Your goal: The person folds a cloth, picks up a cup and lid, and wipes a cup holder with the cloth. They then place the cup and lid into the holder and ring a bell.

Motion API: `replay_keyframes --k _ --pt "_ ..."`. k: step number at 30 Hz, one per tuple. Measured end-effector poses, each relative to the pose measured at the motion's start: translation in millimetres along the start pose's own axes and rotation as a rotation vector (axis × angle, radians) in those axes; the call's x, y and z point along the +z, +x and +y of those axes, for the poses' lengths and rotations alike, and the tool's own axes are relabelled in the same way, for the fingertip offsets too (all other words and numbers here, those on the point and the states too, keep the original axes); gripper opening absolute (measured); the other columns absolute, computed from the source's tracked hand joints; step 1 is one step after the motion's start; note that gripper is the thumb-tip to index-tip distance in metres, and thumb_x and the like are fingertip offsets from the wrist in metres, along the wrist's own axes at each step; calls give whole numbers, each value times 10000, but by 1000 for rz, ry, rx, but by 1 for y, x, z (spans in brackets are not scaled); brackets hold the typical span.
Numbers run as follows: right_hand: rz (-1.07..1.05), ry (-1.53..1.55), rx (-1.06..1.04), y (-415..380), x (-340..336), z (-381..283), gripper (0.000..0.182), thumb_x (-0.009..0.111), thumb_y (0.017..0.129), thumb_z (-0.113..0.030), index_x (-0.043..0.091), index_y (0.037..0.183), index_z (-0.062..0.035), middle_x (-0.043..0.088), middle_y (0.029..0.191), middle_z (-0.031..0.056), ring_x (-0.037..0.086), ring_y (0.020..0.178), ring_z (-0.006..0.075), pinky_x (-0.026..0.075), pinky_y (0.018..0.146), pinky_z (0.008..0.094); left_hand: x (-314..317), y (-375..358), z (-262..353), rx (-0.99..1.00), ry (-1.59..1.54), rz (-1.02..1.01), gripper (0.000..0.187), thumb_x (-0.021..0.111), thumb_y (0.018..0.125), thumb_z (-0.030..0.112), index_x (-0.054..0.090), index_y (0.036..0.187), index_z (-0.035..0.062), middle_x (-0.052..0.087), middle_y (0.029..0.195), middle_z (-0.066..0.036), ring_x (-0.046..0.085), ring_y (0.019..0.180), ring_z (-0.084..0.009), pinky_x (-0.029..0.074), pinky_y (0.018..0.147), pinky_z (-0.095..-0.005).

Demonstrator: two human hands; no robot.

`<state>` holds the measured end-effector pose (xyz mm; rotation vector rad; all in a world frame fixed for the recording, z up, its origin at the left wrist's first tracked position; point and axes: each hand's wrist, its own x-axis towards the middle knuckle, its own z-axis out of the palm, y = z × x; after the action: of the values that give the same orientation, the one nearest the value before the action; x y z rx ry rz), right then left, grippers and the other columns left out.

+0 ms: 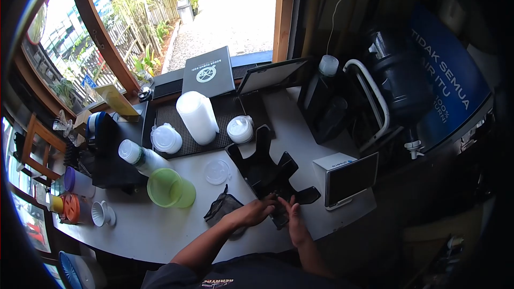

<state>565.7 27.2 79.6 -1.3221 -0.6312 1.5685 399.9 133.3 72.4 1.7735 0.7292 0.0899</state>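
Note:
A black plastic holder with several upright, notched walls point(270, 166) lies at an angle on the white counter in front of me. My left hand point(254, 212) is at its near end, fingers bent and close together; what lies under the fingertips is hidden. Beside it my right hand point(295, 222) has its fingers stretched out towards the holder, with the fingertips close to those of my left hand. Left of the holder is a dark mesh pouch point(225, 207), partly behind my left forearm. A clear round lid point(217, 172) lies flat just beyond the pouch.
A green cup point(171, 188) and stacked cups point(142, 158) stand on the left. White cup stacks point(197, 118) and lids point(240, 129) rest on a dark mat. A tablet on a stand point(350, 181) is to the right, near a water jug point(393, 69).

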Motion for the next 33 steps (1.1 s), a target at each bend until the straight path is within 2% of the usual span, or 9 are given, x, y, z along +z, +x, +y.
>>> replay_keyframes --k 5,8,11,15,20,24,26,27,33 --pt "102 -220 -58 19 1 8 917 204 926 -806 541 1310 -45 550 1230 130 613 1031 180 535 743 269 -3 -1 2 67 -20 0 447 357 995 181 532 1363 -1 381 1535 -253 381 1409 -421 294 1176 -406" --pt "115 -212 -99 24 5 -2 867 209 937 -786 562 1213 -44 557 1111 83 614 845 141 517 588 236 -6 0 0 68 -48 -14 444 361 992 177 535 1361 4 364 1539 -263 357 1422 -426 281 1183 -417" --pt "54 -284 16 19 5 -18 907 201 920 -804 565 1241 -38 534 1195 113 601 1016 191 537 816 297 -6 0 -1 22 -22 -17 448 370 989 171 506 1386 13 327 1546 -285 356 1423 -428 284 1181 -428" --pt "27 -295 -203 22 1 -7 947 277 889 -832 514 1288 -6 491 1253 137 586 1062 197 532 775 295 -3 -1 0 37 -40 15 510 380 991 175 367 1488 65 298 1542 -305 371 1412 -431 306 1165 -438" --pt "-17 -325 -336 10 -4 -3 999 229 888 -837 591 1266 13 440 1408 176 464 1302 251 468 975 348 5 5 -8 87 -78 113 616 401 973 176 193 1547 97 302 1547 -260 474 1342 -421 378 1112 -441" --pt "-140 -359 -391 9 -17 -7 999 203 896 -831 599 1253 14 413 1465 184 467 1309 273 404 1050 363 -3 3 19 -82 -94 -18 599 405 996 197 190 1541 74 353 1516 -261 458 1364 -403 377 1119 -448" --pt "-192 -307 -323 8 -20 1 989 199 904 -822 602 1253 12 414 1468 189 466 1307 270 377 1072 364 9 7 -6 64 -80 32 596 403 1006 210 180 1541 71 386 1493 -267 469 1354 -404 393 1101 -456" --pt "-167 -378 -338 8 -22 0 989 197 904 -821 602 1255 10 383 1494 199 489 1279 261 396 1049 357 8 8 -6 140 -70 59 595 402 1011 216 175 1541 69 402 1481 -271 474 1349 -405 402 1092 -461" --pt "-150 -473 -272 -11 -16 -27 977 213 891 -823 603 1274 -13 154 1614 259 611 1052 220 493 864 319 9 -6 16 -74 -104 147 497 407 1017 204 276 1478 75 529 1338 -311 587 1192 -439 448 1016 -452"
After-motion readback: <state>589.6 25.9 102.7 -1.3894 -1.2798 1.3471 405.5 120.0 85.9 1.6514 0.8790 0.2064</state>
